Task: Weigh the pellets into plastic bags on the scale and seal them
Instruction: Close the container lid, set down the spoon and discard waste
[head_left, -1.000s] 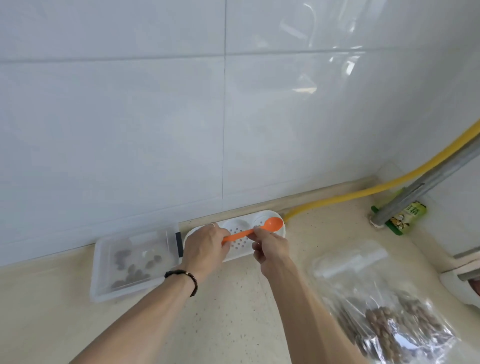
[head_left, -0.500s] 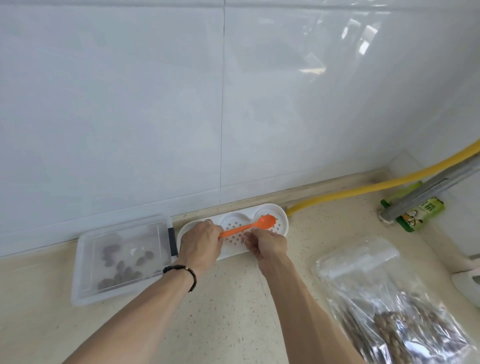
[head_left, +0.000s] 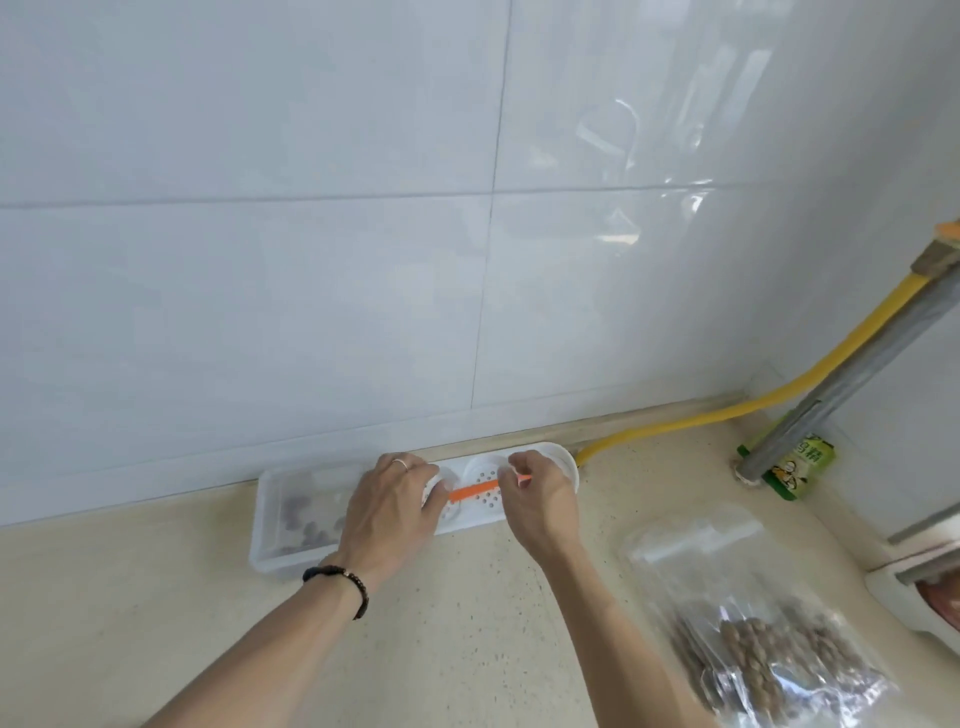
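Left hand (head_left: 387, 512): rests on the left part of the white perforated tray (head_left: 485, 501), fingers loosely curved over it; whether it grips anything cannot be told. A ring shows on one finger and a dark beaded bracelet (head_left: 340, 584) on the wrist.
Right hand (head_left: 537, 491): fingers curled, pinching the right end of the orange spoon (head_left: 472, 490), which lies across the tray between the two hands.
Clear plastic box (head_left: 275, 519): far left on the tabletop (head_left: 467, 623), against the wall, touching the tray; a few pellets inside.
Plastic bag of pellets (head_left: 753, 639): near right on the tabletop, lying flat, well apart from the tray.
Yellow hose (head_left: 727, 410): far right, along the wall.
Green packet (head_left: 795, 465): far right corner.
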